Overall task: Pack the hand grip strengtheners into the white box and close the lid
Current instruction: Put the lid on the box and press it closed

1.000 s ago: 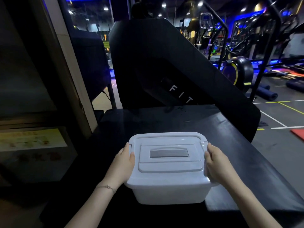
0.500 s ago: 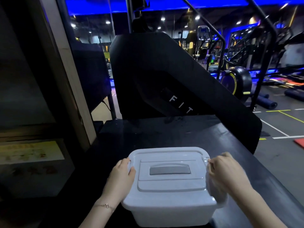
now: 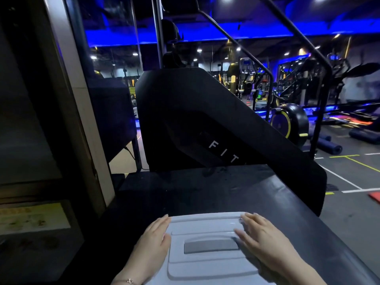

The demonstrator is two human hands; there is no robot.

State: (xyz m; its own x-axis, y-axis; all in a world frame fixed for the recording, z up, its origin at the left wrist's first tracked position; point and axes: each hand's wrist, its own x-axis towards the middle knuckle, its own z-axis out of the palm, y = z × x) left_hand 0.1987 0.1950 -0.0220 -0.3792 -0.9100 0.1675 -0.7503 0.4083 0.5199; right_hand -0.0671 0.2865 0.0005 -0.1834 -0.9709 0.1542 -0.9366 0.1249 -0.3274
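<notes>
Where the two hands meet it: the white box (image 3: 207, 262) sits between them at the bottom of the view, lid on, its lower part cut off by the frame edge.
Lid: closed flat over the white box, with a grey handle (image 3: 210, 246) folded down in a recess at its middle.
Long axis: the white box runs left to right from one hand to the other — the grey handle lies along the same line, and the short sides face the palms.
Facing: lid upward, far long edge toward the black machine housing (image 3: 216, 124) beyond the fingertips.
Left hand (image 3: 153, 241): fingers straight and together, palm laid against the left end of the lid, fingertips at the far left corner; nothing is gripped.
Right hand (image 3: 265, 241): fingers stretched out and slightly spread, resting flat on the right part of the lid, thumb near the end of the grey handle — loose, not clasping anything.
Bracelet (image 3: 129, 281): a thin chain on the left wrist.
Support: a black platform (image 3: 205, 194) under the white box, stretching ahead of both hands.
Strengtheners: hidden if inside; the closed lid shows none.
Beyond the right hand: gym floor with painted lines and dim exercise machines under blue light.
</notes>
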